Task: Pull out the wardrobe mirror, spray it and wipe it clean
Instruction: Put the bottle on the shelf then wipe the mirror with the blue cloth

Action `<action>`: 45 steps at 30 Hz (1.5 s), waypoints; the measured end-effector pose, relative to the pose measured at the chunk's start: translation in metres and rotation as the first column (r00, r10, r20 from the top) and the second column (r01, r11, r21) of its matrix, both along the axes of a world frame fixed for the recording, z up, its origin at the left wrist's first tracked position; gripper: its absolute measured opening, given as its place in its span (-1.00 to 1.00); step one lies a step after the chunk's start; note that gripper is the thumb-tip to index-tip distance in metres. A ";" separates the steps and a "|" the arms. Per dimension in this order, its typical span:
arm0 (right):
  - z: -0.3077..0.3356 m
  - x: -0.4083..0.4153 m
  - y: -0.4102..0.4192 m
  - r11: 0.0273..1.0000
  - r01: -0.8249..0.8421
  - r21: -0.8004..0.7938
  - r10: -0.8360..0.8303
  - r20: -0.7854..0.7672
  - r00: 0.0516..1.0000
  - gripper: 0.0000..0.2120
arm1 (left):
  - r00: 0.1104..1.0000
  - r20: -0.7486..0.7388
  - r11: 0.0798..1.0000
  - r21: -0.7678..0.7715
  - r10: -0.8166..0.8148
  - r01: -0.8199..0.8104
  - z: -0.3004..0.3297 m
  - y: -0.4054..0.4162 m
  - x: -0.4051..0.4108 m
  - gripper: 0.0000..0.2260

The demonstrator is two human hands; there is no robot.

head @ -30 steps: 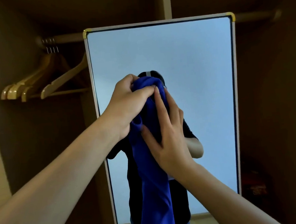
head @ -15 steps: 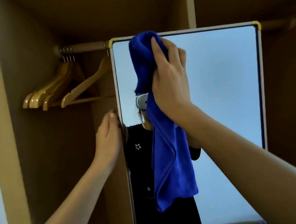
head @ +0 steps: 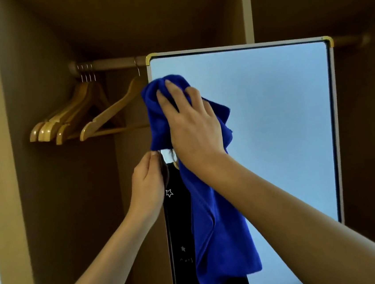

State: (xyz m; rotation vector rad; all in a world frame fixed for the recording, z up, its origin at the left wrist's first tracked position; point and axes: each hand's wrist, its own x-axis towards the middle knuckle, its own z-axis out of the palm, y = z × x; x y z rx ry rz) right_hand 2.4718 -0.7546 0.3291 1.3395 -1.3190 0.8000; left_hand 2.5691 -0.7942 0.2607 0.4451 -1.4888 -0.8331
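The tall wardrobe mirror [head: 279,120] stands pulled out in front of the wardrobe, its white frame capped with yellow corners. My right hand [head: 191,123] presses a blue cloth [head: 218,219] against the glass near the upper left corner, fingers spread over the bunched top; the rest of the cloth hangs down the glass. My left hand [head: 148,183] holds the mirror's left edge just below the cloth, fingers wrapped round the frame. The glass reflects a person in a black shirt, mostly hidden by cloth and arms.
Several wooden hangers [head: 80,120] hang on the rail [head: 109,64] to the left of the mirror. Brown wardrobe walls [head: 49,202] stand on both sides, with a vertical divider [head: 246,8] above the mirror.
My right hand has slid the cloth from the top of the glass down and left to the upper left corner. My left hand has stayed on the mirror's left edge.
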 end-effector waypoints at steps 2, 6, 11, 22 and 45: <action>-0.014 -0.010 0.002 1.000 0.002 -0.003 -0.002 0.024 1.000 -0.28 | 1.000 -0.028 1.000 0.021 0.004 -0.003 0.000 0.000 -0.002 -0.68; -0.012 -0.039 0.020 1.000 -0.006 -0.021 0.010 0.174 0.985 -0.36 | 0.996 -0.022 0.996 0.012 0.084 -0.083 -0.003 -0.001 -0.004 -0.65; 0.030 -0.053 0.030 0.997 0.043 -0.065 -0.028 0.211 0.977 -0.43 | 0.999 -0.027 0.999 0.035 0.029 -0.028 -0.004 -0.003 -0.002 -0.59; 0.002 -0.067 0.027 0.998 -0.009 -0.056 0.015 0.115 0.993 -0.40 | 0.988 -0.070 0.990 0.018 0.138 -0.137 -0.006 0.003 -0.014 -0.68; 0.007 -0.155 0.060 0.990 -0.042 -0.132 0.058 0.114 0.992 -0.50 | 0.918 -0.107 0.924 0.073 0.382 -0.376 -0.003 0.005 -0.029 -0.67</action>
